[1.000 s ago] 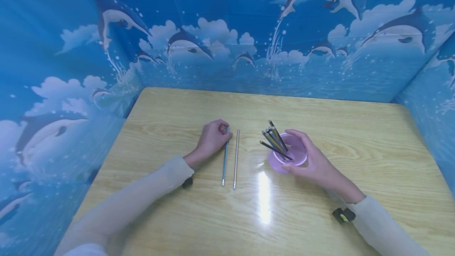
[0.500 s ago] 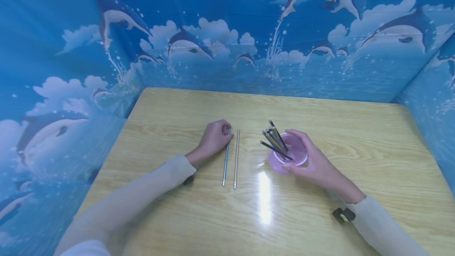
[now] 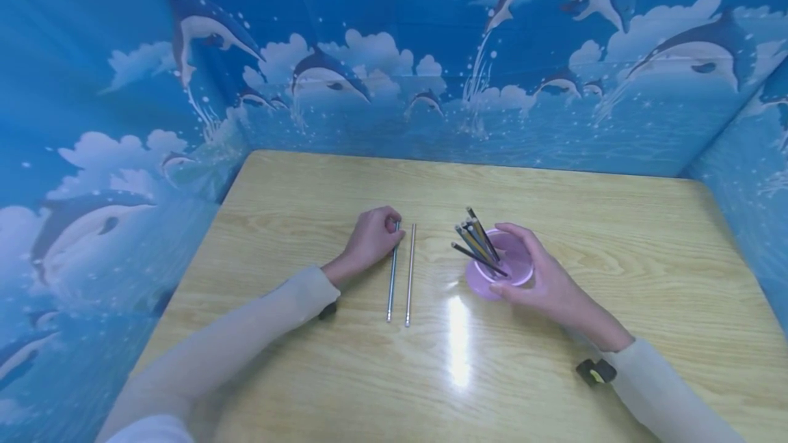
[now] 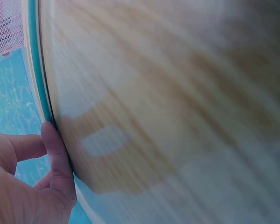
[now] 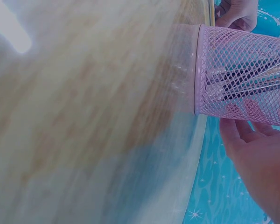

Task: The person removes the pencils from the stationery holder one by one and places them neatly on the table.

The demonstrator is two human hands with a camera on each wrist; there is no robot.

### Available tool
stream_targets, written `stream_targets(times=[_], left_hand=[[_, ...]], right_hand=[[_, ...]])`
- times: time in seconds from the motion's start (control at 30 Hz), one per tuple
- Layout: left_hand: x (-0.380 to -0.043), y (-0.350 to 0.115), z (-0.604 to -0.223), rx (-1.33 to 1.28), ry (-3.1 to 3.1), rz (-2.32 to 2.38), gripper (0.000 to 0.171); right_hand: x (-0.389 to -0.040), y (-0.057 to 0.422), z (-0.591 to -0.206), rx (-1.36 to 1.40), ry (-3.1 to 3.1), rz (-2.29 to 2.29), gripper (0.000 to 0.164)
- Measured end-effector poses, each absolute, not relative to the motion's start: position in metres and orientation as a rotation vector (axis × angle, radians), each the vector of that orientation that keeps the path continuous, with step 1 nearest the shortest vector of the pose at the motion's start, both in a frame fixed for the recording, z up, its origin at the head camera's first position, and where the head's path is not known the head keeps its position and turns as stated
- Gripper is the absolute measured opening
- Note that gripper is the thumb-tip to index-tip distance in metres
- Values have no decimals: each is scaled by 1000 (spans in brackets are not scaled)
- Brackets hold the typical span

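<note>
My left hand [image 3: 371, 234] pinches the far end of a teal pencil [image 3: 392, 282] between thumb and fingers; the pencil lies along the table. In the left wrist view the fingertips meet the end of that pencil [image 4: 34, 60]. Just to its right, a pinkish-silver pencil [image 3: 410, 275] lies nearly parallel. My right hand [image 3: 548, 286] grips a pink mesh pencil cup [image 3: 479, 284], thumb on the near side and fingers round the far side. Several dark, gold and blue pencils [image 3: 475, 236] lean left inside the cup. The right wrist view shows the cup's mesh wall [image 5: 238, 44] upright on the table.
The wood-grain table [image 3: 295, 374] has a bright light reflection in front of the cup. Blue dolphin-print cloth [image 3: 382, 115] stands along its back and sides. Dark wrist devices [image 3: 596, 372] sit at both sleeve cuffs.
The left hand has shifted slightly right, and the teal pencil has moved with it, closer to the other pencil. The right hand and the cup have stayed put.
</note>
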State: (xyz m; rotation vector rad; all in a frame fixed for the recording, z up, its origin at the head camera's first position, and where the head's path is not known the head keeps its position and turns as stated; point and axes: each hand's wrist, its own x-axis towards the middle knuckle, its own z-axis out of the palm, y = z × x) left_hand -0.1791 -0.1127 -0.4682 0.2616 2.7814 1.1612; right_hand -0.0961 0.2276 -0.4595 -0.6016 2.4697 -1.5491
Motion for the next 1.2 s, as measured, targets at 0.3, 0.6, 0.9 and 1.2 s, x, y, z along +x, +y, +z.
stream_targets(times=[0.3, 0.6, 0.9, 1.2], left_hand=[[-180, -114, -467, 254, 2755, 1179, 32], [-180, -113, -466, 262, 2753, 1172, 32], [-179, -114, -465, 257, 2721, 1187, 33], [-177, -115, -465, 243, 2689, 1218, 36]], right_hand=[[-97, 228, -458, -599, 2497, -1531, 100], [-98, 229, -458, -596, 2475, -1555, 101], [-99, 229, -459, -600, 2469, -1544, 102], [-99, 230, -458, -586, 2454, -1547, 103]])
